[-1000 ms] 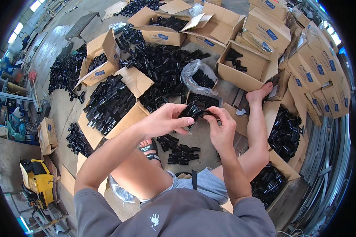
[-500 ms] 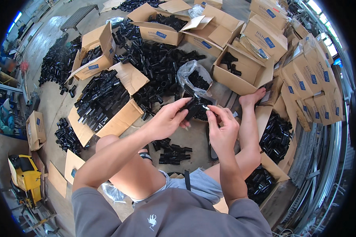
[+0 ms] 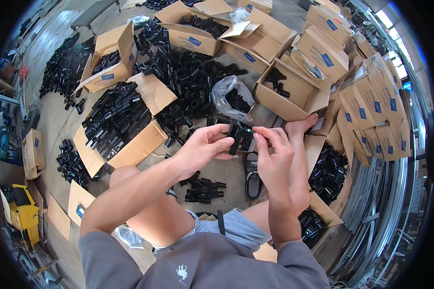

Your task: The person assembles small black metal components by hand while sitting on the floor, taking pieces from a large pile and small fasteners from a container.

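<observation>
Around you is a grey concrete floor (image 3: 55, 130), scuffed and stained in patches. Ahead to your left, a low dark bench (image 3: 94, 15) stands on it, and beside that the floor carries a pale, glossy sheen of light. To your upper right, bright windows (image 3: 385, 20) let in white daylight. Along your right side, long metal bars (image 3: 386, 192) lie in a heap, with a stack of cartons (image 3: 371, 106) beyond them. On your left are a yellow machine (image 3: 26, 219) and, farther up, cluttered shelving (image 3: 5, 102), dim and hard to make out.
</observation>
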Demonstrator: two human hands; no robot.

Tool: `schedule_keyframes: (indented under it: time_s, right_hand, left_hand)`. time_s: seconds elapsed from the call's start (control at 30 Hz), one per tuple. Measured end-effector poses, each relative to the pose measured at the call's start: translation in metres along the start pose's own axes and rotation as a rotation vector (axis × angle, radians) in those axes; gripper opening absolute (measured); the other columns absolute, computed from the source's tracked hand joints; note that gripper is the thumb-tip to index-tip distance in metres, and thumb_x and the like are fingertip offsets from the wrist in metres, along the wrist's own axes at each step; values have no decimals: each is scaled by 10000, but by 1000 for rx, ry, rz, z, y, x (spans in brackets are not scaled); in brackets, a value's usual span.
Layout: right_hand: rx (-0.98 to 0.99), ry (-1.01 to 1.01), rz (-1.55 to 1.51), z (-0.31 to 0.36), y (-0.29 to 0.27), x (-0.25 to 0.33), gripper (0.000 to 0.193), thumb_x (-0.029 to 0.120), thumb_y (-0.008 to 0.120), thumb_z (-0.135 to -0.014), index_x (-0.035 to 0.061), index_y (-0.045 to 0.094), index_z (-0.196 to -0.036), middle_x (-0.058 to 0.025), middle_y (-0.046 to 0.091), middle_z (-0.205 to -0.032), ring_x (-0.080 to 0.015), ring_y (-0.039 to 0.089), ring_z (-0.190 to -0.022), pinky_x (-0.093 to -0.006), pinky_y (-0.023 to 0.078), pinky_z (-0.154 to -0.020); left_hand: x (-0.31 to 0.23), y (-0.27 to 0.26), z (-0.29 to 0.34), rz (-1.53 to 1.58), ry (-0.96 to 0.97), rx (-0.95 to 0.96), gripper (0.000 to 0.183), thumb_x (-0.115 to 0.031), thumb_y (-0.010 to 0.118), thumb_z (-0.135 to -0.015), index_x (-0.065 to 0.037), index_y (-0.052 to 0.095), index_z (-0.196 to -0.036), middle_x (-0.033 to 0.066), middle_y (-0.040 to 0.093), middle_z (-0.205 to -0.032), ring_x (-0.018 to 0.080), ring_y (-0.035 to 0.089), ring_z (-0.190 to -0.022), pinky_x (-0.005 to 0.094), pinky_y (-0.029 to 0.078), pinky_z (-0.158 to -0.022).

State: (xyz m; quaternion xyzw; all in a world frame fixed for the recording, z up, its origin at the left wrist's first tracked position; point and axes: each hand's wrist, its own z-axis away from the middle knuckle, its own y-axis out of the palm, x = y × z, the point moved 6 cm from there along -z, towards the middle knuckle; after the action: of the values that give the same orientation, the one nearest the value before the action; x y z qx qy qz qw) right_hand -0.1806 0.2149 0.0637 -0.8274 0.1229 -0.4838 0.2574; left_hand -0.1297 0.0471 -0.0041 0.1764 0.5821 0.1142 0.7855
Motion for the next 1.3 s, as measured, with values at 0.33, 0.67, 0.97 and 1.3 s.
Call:
schedule_keyframes:
  time_s: [0.33, 0.67, 0.97, 1.3]
  right_hand:
    - [-10, -157, 45, -14, -2, 11, 94, 20, 717, -911, 42, 752, -996, -91, 670, -883, -214, 642, -711, -323, 494, -623]
    - [-38, -104, -34, -21, 12, -2, 82, 7, 730, -901, 34, 755, -975, -88, 670, -881, -192, 636, -715, -303, 490, -625]
    - [-307, 370, -640, -58, 62, -141, 201, 178, 625, -1029, 16, 692, -1126, -9, 664, -876, -102, 613, -765, -252, 503, -701]
    - [585, 474, 448, 33, 243, -281, 182, 78, 671, -867, 114, 753, -1025, -162, 749, -1049, -373, 713, -1043, -488, 569, -885]
  left_hand:
    - [-3, -6, 0, -25, -100, -29, 410, -28, 820, -852, 4, 709, -1246, 60, 742, -1168, 121, 662, -1066, 295, 519, -981]
    - [-1, -15, -3, 112, -196, -81, 414, -77, 842, -843, -5, 716, -1231, 57, 738, -1166, 123, 660, -1019, 295, 499, -970]
    - [-37, -47, -11, 41, -25, -256, 343, -96, 808, -888, 17, 706, -1196, 63, 745, -1096, 120, 677, -961, 296, 545, -896]
    - [-54, -77, -14, -240, -27, -444, 644, -129, 884, -779, 88, 610, -1319, 148, 717, -1129, 186, 686, -970, 320, 546, -886]
